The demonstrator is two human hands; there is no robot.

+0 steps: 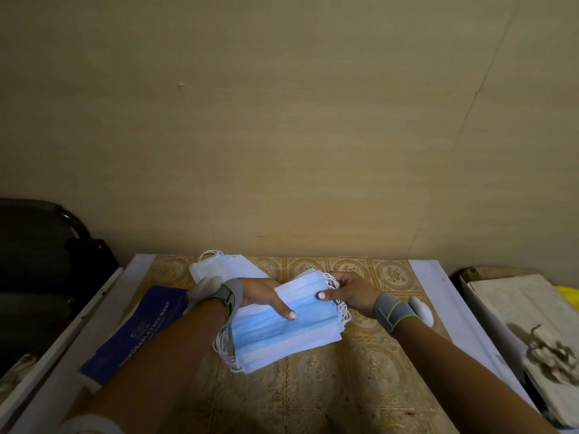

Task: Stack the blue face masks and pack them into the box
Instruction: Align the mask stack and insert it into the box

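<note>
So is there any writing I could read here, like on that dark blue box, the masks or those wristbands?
"DISPOSABLE FACE MASK": white capitals along the dark blue box, partly hidden by the left forearm.
A small emblem and finer print beside it on the box: too blurred to read.
Stack of blue masks, held by the left hand and right hand: no text.
Grey wristbands: no readable text.

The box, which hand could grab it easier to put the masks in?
The left hand, probably. The dark blue box lies right beside its wrist, while the right hand grips the far end of the mask stack, away from the box.
</note>
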